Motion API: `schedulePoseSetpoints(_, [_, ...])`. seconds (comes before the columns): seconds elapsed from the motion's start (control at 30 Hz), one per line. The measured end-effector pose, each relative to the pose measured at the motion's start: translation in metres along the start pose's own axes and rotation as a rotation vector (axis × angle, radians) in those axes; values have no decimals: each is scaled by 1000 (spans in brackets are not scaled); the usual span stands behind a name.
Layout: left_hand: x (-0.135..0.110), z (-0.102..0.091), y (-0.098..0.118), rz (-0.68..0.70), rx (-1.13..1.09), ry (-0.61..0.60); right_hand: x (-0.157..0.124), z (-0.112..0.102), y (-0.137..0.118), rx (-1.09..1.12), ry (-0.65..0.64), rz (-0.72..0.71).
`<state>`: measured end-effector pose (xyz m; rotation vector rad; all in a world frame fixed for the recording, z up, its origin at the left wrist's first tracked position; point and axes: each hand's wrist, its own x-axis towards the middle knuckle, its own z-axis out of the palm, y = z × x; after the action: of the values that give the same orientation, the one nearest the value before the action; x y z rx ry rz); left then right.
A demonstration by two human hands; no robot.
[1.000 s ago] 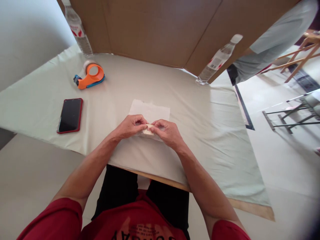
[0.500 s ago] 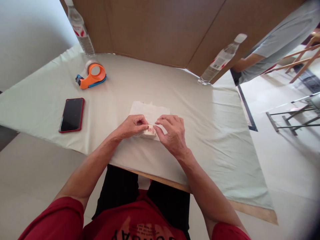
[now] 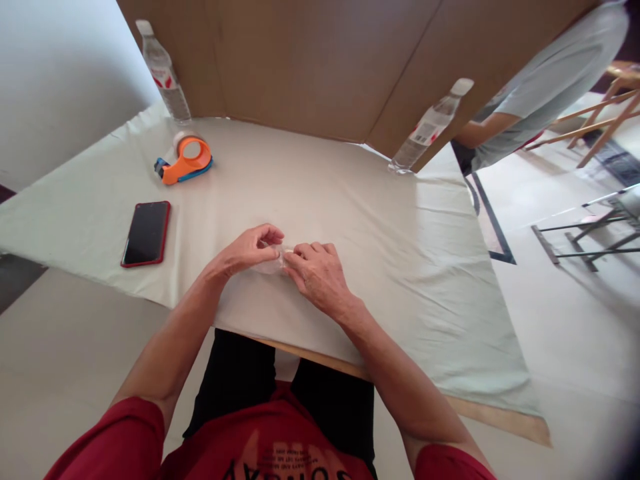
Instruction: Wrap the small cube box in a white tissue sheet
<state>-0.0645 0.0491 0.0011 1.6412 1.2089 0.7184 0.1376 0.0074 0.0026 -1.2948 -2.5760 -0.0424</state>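
Two bare hands meet a little below the middle of the frame, over a cloth-covered table (image 3: 360, 193). Left hand (image 3: 249, 251): thumb and fingers curved and parted, thumb against a clear film (image 3: 270, 267); cannot tell whether it grips or merely steadies. Right hand (image 3: 321, 275): fingers bent, tips pinched on a small pale piece (image 3: 289, 251), mostly hidden beneath them.

Progress, judged from how things lie: film and pale piece are together at the fingertips, just below centre, neither set down apart. Handling looks unfinished. How much of the piece the film covers cannot be told; nor how much is left.

Materials: film thin, see-through, crinkled, catching light. Pale piece matt; full outline hidden. Cloth pale green-grey, soft, smooth mid-table, creased toward the right of the frame. Tape dispenser (image 3: 175, 173), upper left: rounded orange plastic with a ring, blue along its lower edge. Phone (image 3: 147, 233), left: flat, dark, glossy, red-rimmed. Clear plastic bottles, white-capped, at upper left (image 3: 167, 83) and upper right (image 3: 425, 133), against a brown cardboard panel (image 3: 310, 67). Far upper right: another person's grey sleeve (image 3: 540, 87), soft fabric.
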Motion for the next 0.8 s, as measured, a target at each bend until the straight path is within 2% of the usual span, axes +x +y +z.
schedulePoseSetpoints(0.13, [-6,1,-4,-62,173,75,0,-2,-4,-45,-11,-1])
schedulePoseSetpoints(0.37, [-9,-2,-8,-150,354,121,1,-2,-4,-61,-31,-13])
schedulePoseSetpoints(0.5, [-14,-6,-6,-229,500,232,2,0,-3,-81,-30,-23])
schedulePoseSetpoints(0.57, [-16,-9,-7,-280,493,253,2,0,-3,-88,-28,-33])
schedulePoseSetpoints(0.8, [-15,-13,-8,-453,204,164,3,2,-3,-81,-30,-44])
